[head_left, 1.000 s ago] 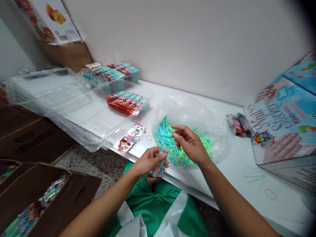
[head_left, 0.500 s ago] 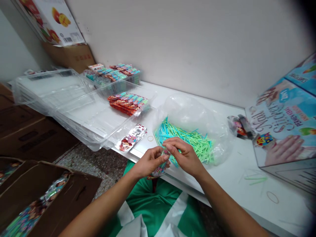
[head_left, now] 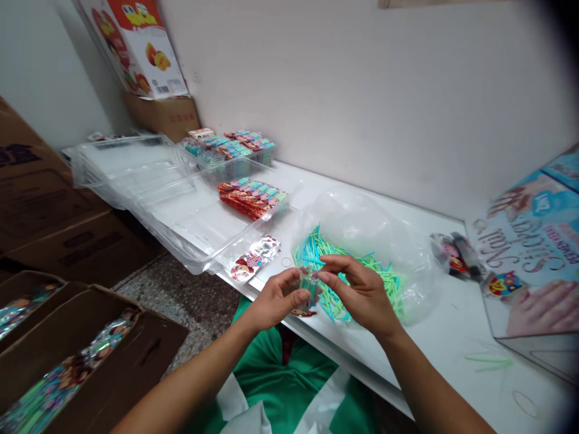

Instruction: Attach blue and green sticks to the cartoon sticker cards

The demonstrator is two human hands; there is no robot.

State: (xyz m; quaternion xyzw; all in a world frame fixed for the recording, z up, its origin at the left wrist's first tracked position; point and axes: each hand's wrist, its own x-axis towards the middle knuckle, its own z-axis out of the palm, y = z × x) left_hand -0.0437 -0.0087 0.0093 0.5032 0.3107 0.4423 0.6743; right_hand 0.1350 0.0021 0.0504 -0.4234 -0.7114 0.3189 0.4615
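My left hand (head_left: pixel 277 301) is closed around a small bundle of clear printed packets (head_left: pixel 309 284), with green showing inside. It holds them over the table's front edge. My right hand (head_left: pixel 357 292) is at the bundle's upper right, thumb and forefinger pinched together. What that pinch holds, if anything, is too small to make out. A blue stick lies in line with those fingertips. Behind the hands, an open clear plastic bag (head_left: pixel 348 211) spreads out with many loose green and blue thin sticks (head_left: pixel 330 253) in it. A silvery printed packet (head_left: pixel 254 259) lies to the left.
Clear plastic trays (head_left: pixel 190 253) stand left, one holding stacked red packets (head_left: pixel 248 196). Another tray of packets (head_left: pixel 235 144) is behind. Cardboard boxes (head_left: pixel 154 337) of packets sit lower left. A printed carton (head_left: pixel 538 259) stands right. A rubber band (head_left: pixel 525 404) lies near the front.
The view has shifted, so the table sits lower and farther right. My right fingers have drawn slightly away from my left hand, and the green in the bundle shows more clearly.
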